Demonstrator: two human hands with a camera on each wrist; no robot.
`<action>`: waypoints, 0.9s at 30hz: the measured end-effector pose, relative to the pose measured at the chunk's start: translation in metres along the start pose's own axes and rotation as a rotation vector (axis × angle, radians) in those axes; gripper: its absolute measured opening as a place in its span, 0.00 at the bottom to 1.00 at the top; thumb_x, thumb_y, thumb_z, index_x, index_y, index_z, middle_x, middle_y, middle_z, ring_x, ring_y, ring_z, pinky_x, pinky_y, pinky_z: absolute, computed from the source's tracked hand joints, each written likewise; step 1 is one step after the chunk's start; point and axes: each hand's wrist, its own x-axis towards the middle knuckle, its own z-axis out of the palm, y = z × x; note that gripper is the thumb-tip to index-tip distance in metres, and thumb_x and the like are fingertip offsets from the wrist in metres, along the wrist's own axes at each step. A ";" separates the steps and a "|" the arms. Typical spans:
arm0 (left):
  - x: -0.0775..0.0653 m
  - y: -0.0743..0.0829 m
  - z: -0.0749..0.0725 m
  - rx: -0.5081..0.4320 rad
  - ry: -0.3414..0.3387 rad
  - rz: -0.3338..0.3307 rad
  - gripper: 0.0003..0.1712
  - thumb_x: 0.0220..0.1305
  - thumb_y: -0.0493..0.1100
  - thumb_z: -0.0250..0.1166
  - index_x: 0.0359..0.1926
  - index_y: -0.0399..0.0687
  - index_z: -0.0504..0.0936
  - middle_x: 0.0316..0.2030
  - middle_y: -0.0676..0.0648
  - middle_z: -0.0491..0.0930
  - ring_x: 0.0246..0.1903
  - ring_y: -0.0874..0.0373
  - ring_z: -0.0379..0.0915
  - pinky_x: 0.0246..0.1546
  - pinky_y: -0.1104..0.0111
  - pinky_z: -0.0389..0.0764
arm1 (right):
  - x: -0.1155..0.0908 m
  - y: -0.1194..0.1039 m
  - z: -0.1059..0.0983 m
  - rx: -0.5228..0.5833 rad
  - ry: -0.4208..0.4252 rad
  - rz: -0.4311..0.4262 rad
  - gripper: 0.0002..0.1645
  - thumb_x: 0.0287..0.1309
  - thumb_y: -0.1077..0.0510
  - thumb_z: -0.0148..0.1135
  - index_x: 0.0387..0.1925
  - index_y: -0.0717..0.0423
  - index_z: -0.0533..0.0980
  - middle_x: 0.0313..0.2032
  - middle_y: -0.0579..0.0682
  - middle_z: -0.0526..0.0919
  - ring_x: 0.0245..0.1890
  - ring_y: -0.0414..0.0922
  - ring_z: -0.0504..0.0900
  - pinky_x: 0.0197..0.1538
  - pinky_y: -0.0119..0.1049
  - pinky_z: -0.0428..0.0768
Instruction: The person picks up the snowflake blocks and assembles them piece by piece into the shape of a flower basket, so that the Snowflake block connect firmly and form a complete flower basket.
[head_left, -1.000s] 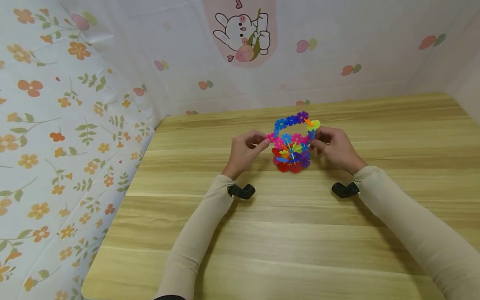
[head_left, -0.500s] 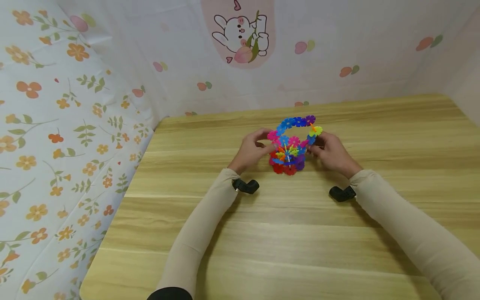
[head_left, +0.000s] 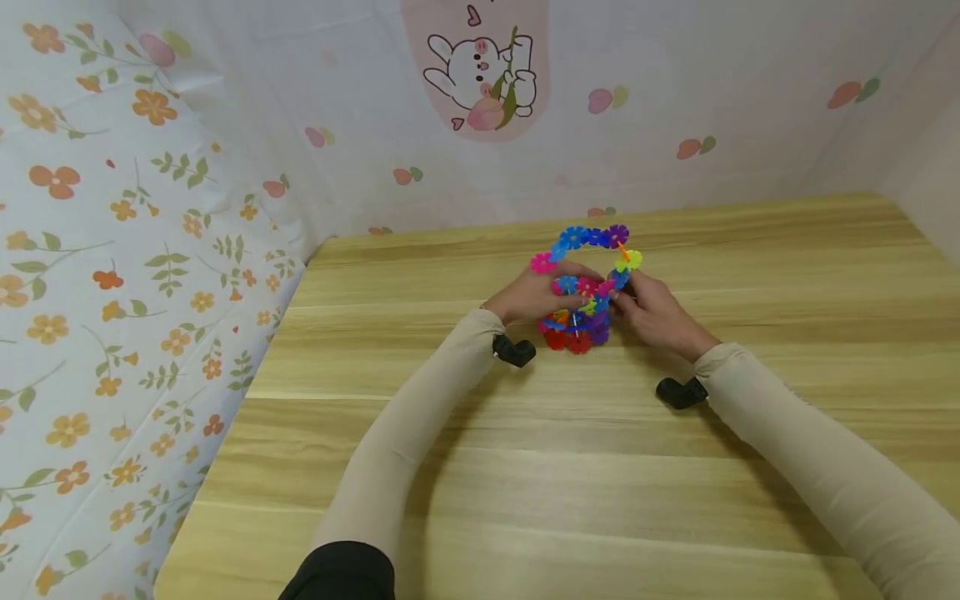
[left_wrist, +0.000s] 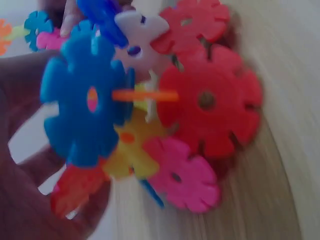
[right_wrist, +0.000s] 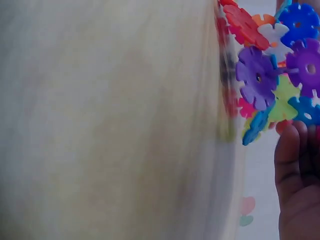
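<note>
A small basket (head_left: 578, 342) of notched, flower-shaped plastic discs stands on the table, red, purple, blue and pink. Its arched handle (head_left: 574, 237) rises above it; a pink disc (head_left: 543, 262) at the arch's left end appears apart from the basket. My left hand (head_left: 534, 293) reaches under that end and grips the basket's upper rim, thumb in front, fingers partly hidden behind. My right hand (head_left: 656, 314) pinches the right side of the rim near the handle's foot. The left wrist view shows a blue disc (left_wrist: 82, 100) before the palm; purple discs (right_wrist: 257, 77) show above the right fingertips.
The wood-grain table (head_left: 540, 500) extends around the basket. Behind it hangs a white printed cloth (head_left: 637, 50), with a flowered cloth (head_left: 135, 333) along the left. Black wrist-worn devices (head_left: 515, 351) jut from both sleeves.
My left hand has moved right, from the pink disc at the handle's left end to across the basket's top. The handle's left end has separated from the rim. My right hand stays at the right side.
</note>
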 end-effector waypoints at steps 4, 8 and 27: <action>0.008 0.006 0.003 0.030 -0.058 -0.051 0.22 0.71 0.52 0.62 0.64 0.59 0.75 0.67 0.52 0.72 0.62 0.53 0.73 0.58 0.63 0.78 | -0.001 0.002 0.001 -0.032 0.022 -0.028 0.11 0.77 0.64 0.42 0.46 0.70 0.69 0.34 0.61 0.79 0.32 0.44 0.74 0.33 0.26 0.73; 0.013 0.008 0.007 -0.034 -0.110 -0.095 0.21 0.73 0.52 0.59 0.63 0.55 0.72 0.67 0.51 0.68 0.65 0.54 0.69 0.60 0.65 0.76 | -0.002 0.002 0.001 -0.042 0.042 -0.028 0.11 0.76 0.65 0.44 0.44 0.70 0.71 0.35 0.63 0.81 0.32 0.45 0.78 0.35 0.24 0.78; 0.028 0.007 0.006 -0.121 -0.171 -0.032 0.10 0.71 0.42 0.63 0.49 0.47 0.84 0.49 0.49 0.83 0.47 0.59 0.74 0.50 0.70 0.77 | -0.004 0.003 -0.006 0.089 0.132 0.054 0.10 0.74 0.65 0.50 0.44 0.71 0.74 0.38 0.67 0.84 0.29 0.34 0.84 0.37 0.29 0.86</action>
